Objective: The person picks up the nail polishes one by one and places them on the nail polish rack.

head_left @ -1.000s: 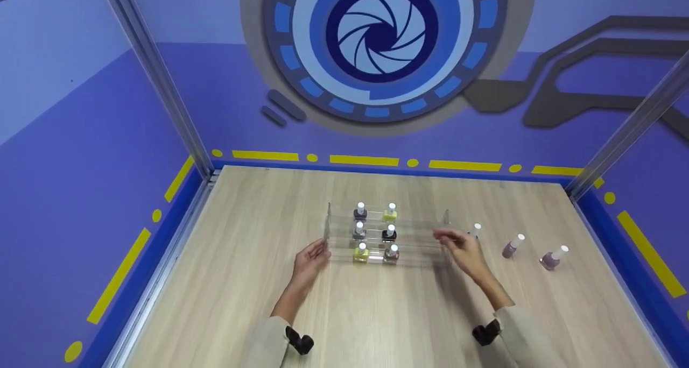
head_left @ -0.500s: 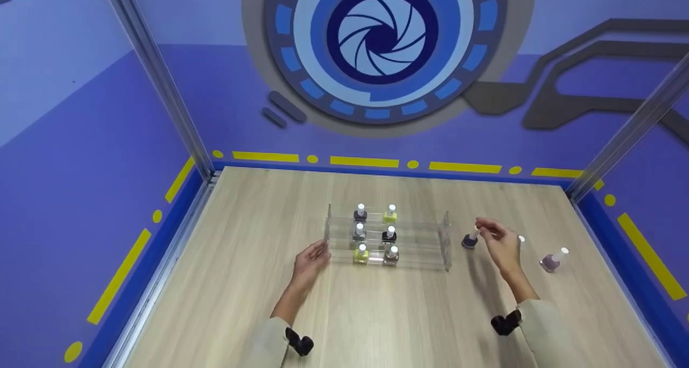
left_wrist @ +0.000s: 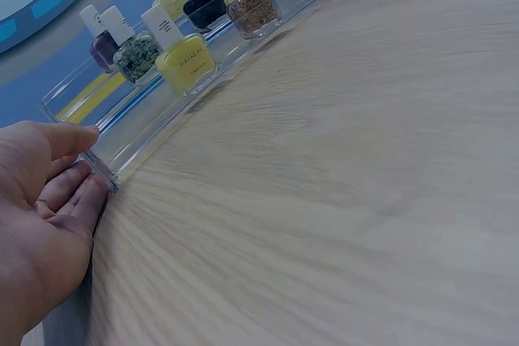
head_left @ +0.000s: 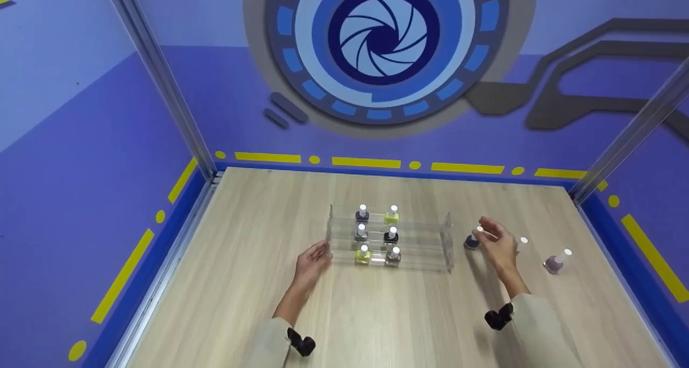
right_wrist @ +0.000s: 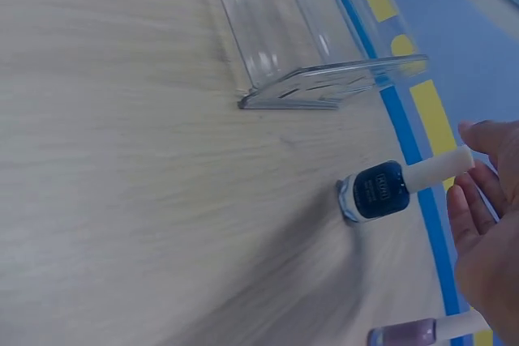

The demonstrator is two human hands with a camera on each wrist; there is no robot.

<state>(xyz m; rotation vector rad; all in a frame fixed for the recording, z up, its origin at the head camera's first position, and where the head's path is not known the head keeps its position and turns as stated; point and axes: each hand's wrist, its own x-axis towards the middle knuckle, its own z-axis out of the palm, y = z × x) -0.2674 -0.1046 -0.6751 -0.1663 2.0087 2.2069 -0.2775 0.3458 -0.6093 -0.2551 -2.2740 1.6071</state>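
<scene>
A clear tiered display rack (head_left: 422,260) holds several nail polish bottles, among them a yellow bottle (left_wrist: 186,62) and a brown glitter bottle (left_wrist: 253,14) on the front tier. My left hand (head_left: 312,260) touches the rack's left end panel with its thumb and relaxed fingers. To the right of the rack, a dark blue nail polish bottle (right_wrist: 381,190) stands on the table. My right hand (head_left: 499,249) is at its white cap (right_wrist: 438,169); in the right wrist view the cap's end lies between the thumb and the fingers, with a gap on the thumb side.
A mauve nail polish bottle (right_wrist: 403,333) stands just beyond my right hand, mostly hidden by it in the head view. Farther right is another mauve bottle (head_left: 553,264). The wooden table (head_left: 377,319) is bounded by blue walls and metal posts (head_left: 161,83).
My right hand has moved right from the rack's right end to the dark blue bottle's cap, and its fingers have spread around it. The left hand has stayed at the rack.
</scene>
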